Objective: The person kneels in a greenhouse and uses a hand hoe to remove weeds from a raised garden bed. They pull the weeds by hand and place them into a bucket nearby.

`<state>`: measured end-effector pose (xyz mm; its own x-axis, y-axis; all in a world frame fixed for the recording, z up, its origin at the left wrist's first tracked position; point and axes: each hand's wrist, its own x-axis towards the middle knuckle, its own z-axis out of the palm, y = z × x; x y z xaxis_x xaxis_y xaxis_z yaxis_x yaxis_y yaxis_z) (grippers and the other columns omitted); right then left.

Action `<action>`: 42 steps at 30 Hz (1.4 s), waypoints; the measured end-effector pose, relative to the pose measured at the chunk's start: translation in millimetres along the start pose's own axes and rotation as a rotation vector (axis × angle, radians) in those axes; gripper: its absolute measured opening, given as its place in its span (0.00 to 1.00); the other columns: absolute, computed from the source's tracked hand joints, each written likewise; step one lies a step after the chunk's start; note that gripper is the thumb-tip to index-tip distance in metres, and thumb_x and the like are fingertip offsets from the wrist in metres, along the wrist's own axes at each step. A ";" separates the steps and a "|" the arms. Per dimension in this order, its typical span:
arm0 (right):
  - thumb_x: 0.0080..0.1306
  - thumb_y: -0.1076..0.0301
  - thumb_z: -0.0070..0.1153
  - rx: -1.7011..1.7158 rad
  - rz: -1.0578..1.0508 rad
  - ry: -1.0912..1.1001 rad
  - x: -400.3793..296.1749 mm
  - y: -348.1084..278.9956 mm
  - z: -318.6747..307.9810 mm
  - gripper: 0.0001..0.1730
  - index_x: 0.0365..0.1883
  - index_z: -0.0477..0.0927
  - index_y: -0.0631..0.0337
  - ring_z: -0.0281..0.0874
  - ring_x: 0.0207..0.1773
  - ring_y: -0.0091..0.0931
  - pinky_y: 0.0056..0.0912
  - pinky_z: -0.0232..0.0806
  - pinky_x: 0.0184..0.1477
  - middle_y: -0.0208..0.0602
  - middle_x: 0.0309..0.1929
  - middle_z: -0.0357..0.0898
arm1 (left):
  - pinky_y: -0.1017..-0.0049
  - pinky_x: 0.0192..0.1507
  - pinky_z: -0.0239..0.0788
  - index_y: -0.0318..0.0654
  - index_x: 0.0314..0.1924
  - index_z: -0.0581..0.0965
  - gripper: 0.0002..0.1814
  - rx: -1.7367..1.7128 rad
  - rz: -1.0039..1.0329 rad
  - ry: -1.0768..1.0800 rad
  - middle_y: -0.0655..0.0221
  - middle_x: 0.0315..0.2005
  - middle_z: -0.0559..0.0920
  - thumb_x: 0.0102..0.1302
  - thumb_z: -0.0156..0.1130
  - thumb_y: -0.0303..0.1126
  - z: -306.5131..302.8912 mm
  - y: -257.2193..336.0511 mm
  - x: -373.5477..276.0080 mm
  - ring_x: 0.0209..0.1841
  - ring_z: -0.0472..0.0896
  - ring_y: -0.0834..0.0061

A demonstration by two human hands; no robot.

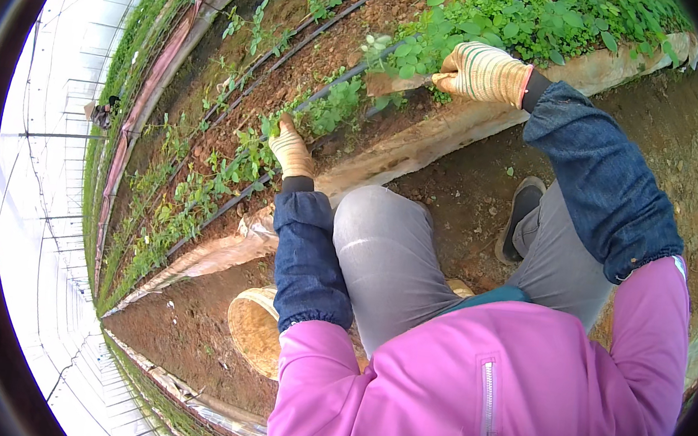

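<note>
My right hand (pixel 486 73), in a striped knitted glove, is shut on a hand tool with a flat, soil-stained blade (pixel 396 84). The blade points left, low over the bed beside leafy green plants (pixel 461 30); its handle is hidden in the glove. Farther left, my left hand (pixel 291 146), gloved alike, reaches into low green plants (pixel 337 106) by a black drip irrigation hose (pixel 323 91). Its fingertips are partly among the leaves, and whether they grip a stem cannot be made out.
Pale plastic sheeting (pixel 393 153) edges the raised bed. A yellowish bucket (pixel 256 329) lies near my left elbow on the dirt path (pixel 205 336). More drip hoses (pixel 289 54) run along the reddish soil. Another person (pixel 102 113) is far off at the left, near greenhouse framing.
</note>
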<state>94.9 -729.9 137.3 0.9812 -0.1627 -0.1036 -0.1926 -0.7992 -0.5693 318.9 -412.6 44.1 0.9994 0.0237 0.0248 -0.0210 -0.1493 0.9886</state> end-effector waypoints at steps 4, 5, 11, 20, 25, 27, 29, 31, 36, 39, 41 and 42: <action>0.65 0.50 0.54 -0.008 -0.094 -0.041 5.6 -18.0 5.4 0.25 0.37 0.83 0.67 0.78 0.28 0.41 0.44 0.71 0.36 0.48 0.23 0.79 | 0.69 0.37 0.65 0.37 0.49 0.77 0.13 0.986 0.272 -0.065 0.73 0.30 0.80 0.71 0.56 0.37 -41.0 -41.8 51.4 0.33 0.76 0.74; 0.65 0.50 0.54 -0.038 -0.121 -0.008 7.6 -17.0 6.7 0.24 0.37 0.84 0.67 0.78 0.28 0.41 0.45 0.71 0.36 0.48 0.23 0.79 | 0.70 0.37 0.64 0.38 0.50 0.77 0.12 1.600 0.515 -0.117 0.74 0.29 0.81 0.71 0.54 0.34 -44.2 -48.7 57.6 0.34 0.78 0.75; 0.65 0.50 0.54 -0.019 -0.067 -0.063 0.6 -13.2 6.2 0.24 0.32 0.83 0.68 0.77 0.28 0.42 0.45 0.70 0.36 0.49 0.23 0.78 | 0.69 0.37 0.66 0.39 0.53 0.75 0.14 2.111 0.770 -0.293 0.73 0.28 0.82 0.69 0.56 0.31 -25.2 -32.2 63.0 0.30 0.80 0.74; 0.65 0.50 0.54 -0.023 -0.053 -0.071 -9.9 -16.4 -3.4 0.25 0.32 0.83 0.69 0.77 0.27 0.42 0.46 0.70 0.36 0.48 0.21 0.78 | 0.66 0.41 0.68 0.31 0.56 0.74 0.23 1.257 0.286 -0.035 0.65 0.31 0.81 0.73 0.56 0.45 14.7 -41.7 82.1 0.36 0.80 0.70; 0.66 0.51 0.55 0.027 -0.100 -0.138 -5.1 -45.9 3.8 0.24 0.35 0.84 0.67 0.78 0.28 0.39 0.44 0.71 0.37 0.45 0.22 0.79 | 0.70 0.45 0.70 0.34 0.59 0.71 0.28 0.497 0.169 0.109 0.68 0.34 0.81 0.70 0.60 0.49 -98.8 -49.5 108.6 0.35 0.76 0.68; 0.67 0.51 0.54 0.031 0.002 -0.089 -25.8 -17.7 -11.6 0.24 0.32 0.83 0.67 0.74 0.24 0.36 0.42 0.68 0.33 0.44 0.19 0.76 | 0.69 0.46 0.72 0.35 0.58 0.73 0.27 -0.238 -0.104 -0.050 0.67 0.41 0.81 0.70 0.60 0.50 -62.8 10.3 55.9 0.40 0.78 0.68; 0.67 0.51 0.54 0.048 -0.020 -0.072 -28.0 -11.4 -6.9 0.24 0.30 0.82 0.68 0.71 0.22 0.34 0.41 0.67 0.30 0.43 0.17 0.74 | 0.67 0.47 0.75 0.37 0.57 0.75 0.27 -0.420 -0.208 -0.089 0.67 0.47 0.81 0.69 0.60 0.51 -130.6 50.8 15.5 0.44 0.80 0.69; 0.67 0.51 0.54 0.047 -0.097 -0.041 -24.5 -8.1 -4.2 0.24 0.30 0.82 0.68 0.71 0.21 0.32 0.40 0.66 0.29 0.41 0.17 0.74 | 0.67 0.44 0.77 0.39 0.55 0.77 0.25 -0.377 -0.168 0.003 0.69 0.47 0.82 0.69 0.61 0.52 -232.1 69.2 -21.0 0.44 0.82 0.71; 0.69 0.48 0.55 0.104 -0.047 -0.102 -23.0 -24.3 -10.1 0.26 0.31 0.82 0.68 0.71 0.19 0.25 0.35 0.66 0.25 0.33 0.16 0.74 | 0.68 0.40 0.76 0.36 0.50 0.77 0.28 0.783 -0.487 0.060 0.67 0.41 0.82 0.61 0.70 0.51 -412.1 59.7 -150.6 0.43 0.81 0.67; 0.70 0.48 0.55 0.095 -0.027 -0.096 -17.0 -22.5 -14.3 0.26 0.32 0.82 0.68 0.72 0.19 0.25 0.36 0.67 0.25 0.34 0.17 0.75 | 0.61 0.59 0.71 0.30 0.65 0.69 0.45 1.813 -0.564 0.093 0.48 0.55 0.79 0.56 0.72 0.55 -438.9 38.7 -198.5 0.60 0.76 0.51; 0.69 0.48 0.56 0.079 -0.074 -0.044 -10.7 -19.6 -9.5 0.26 0.33 0.83 0.68 0.73 0.19 0.25 0.36 0.68 0.25 0.35 0.17 0.76 | 0.59 0.57 0.71 0.25 0.65 0.68 0.51 1.320 -0.258 0.108 0.42 0.54 0.79 0.54 0.72 0.60 -482.7 -11.6 -199.8 0.59 0.78 0.53; 0.69 0.48 0.56 0.051 -0.065 -0.011 -12.8 -12.6 -8.1 0.26 0.33 0.83 0.68 0.74 0.20 0.25 0.35 0.68 0.26 0.36 0.18 0.76 | 0.58 0.53 0.72 0.23 0.61 0.71 0.50 1.159 -0.482 0.042 0.43 0.50 0.81 0.54 0.70 0.62 -438.0 -14.2 -191.6 0.56 0.80 0.54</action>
<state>84.6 -722.5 152.5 0.9917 -0.1049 -0.0742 -0.1283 -0.7775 -0.6156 115.9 18.0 90.4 0.8966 0.3459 -0.2764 0.4033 -0.8958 0.1869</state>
